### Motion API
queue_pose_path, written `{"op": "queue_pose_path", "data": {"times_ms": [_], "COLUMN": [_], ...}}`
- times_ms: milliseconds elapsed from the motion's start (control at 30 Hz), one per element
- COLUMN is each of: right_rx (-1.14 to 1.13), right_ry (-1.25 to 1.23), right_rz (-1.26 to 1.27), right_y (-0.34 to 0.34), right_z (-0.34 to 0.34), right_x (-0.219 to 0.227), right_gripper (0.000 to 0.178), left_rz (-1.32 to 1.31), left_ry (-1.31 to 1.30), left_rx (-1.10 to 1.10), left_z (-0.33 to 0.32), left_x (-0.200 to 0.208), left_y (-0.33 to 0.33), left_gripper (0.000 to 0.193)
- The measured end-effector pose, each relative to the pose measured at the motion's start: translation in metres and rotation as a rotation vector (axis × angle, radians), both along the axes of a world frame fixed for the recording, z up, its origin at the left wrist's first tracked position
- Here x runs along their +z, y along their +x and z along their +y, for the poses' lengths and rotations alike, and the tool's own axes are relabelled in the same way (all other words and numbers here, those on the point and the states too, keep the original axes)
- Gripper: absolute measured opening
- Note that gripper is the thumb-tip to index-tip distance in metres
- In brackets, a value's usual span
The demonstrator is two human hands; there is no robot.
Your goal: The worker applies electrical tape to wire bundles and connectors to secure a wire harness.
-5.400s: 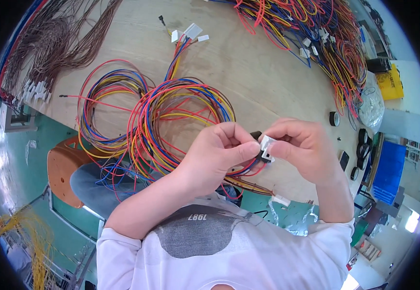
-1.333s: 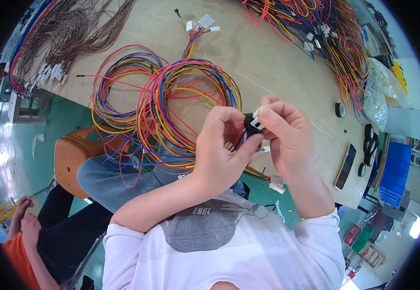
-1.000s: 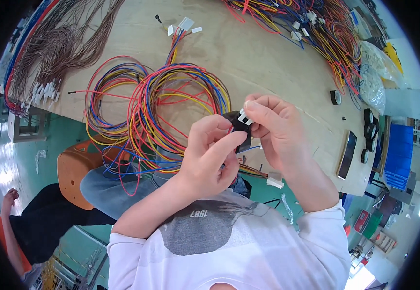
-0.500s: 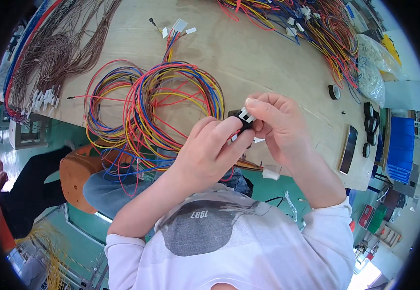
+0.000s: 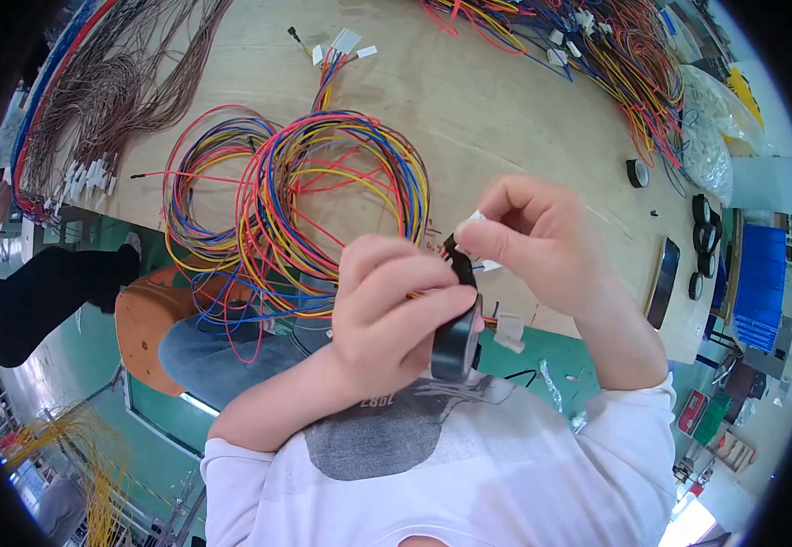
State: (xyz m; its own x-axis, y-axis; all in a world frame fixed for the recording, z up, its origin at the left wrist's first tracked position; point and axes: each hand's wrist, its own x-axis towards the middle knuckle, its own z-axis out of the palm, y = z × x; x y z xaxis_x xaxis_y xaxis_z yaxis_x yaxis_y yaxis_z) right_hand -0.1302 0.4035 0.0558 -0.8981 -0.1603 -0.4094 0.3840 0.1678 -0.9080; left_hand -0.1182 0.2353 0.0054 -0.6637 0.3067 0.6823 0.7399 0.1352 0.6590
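A roll of black tape (image 5: 453,350) is in my left hand (image 5: 382,305), whose fingers are curled around its upper side. From there a black strip (image 5: 459,263) runs up to a small white connector (image 5: 476,219). My right hand (image 5: 537,242) is closed in a pinch on that connector, with the thumb lying across it. A few wire ends show between the hands, partly hidden by the fingers. Left of my hands lies a large coil of red, blue and yellow wires (image 5: 273,196); its white connectors (image 5: 346,41) lie farther back on the table.
Brown wires (image 5: 104,96) with white ends lie at the far left, and more coloured wires (image 5: 628,77) at the back right. Several black tape rolls (image 5: 704,232) and a phone (image 5: 663,283) rest on the table's right side. An orange stool (image 5: 145,337) stands left of my legs.
The black tape roll has come into view below my left fingers. My left hand has turned and lowered slightly. My right thumb has shifted over the white connector. The person at left has moved.
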Motion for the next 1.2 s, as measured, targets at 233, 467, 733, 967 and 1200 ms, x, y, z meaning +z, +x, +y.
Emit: {"op": "queue_pose_path", "data": {"times_ms": [233,467,733,967,1200], "right_rx": [-0.120,-0.180,-0.225,-0.296,-0.222], "right_ry": [-0.124,-0.184,-0.221,-0.233,-0.203], "right_rz": [0.022,0.011,0.048,0.005,0.060], "right_y": [0.002,0.004,0.005,0.004,0.004], "right_z": [-0.007,-0.010,-0.015,-0.010,-0.002], "right_x": [-0.006,-0.014,-0.014,-0.017,-0.015], "right_gripper": [0.022,0.022,0.020,0.019,0.018], "left_rz": [0.171,0.226,0.217,0.350,-0.043], "left_ry": [-0.086,-0.170,-0.116,-0.330,0.055], "left_rx": [0.089,0.124,0.190,0.299,0.122], "left_z": [0.001,0.000,0.009,0.022,0.021], "left_x": [0.000,-0.001,-0.002,-0.013,-0.018], "left_y": [0.008,0.008,0.009,0.005,0.001], "left_gripper": [0.035,0.037,0.038,0.026,0.028]}}
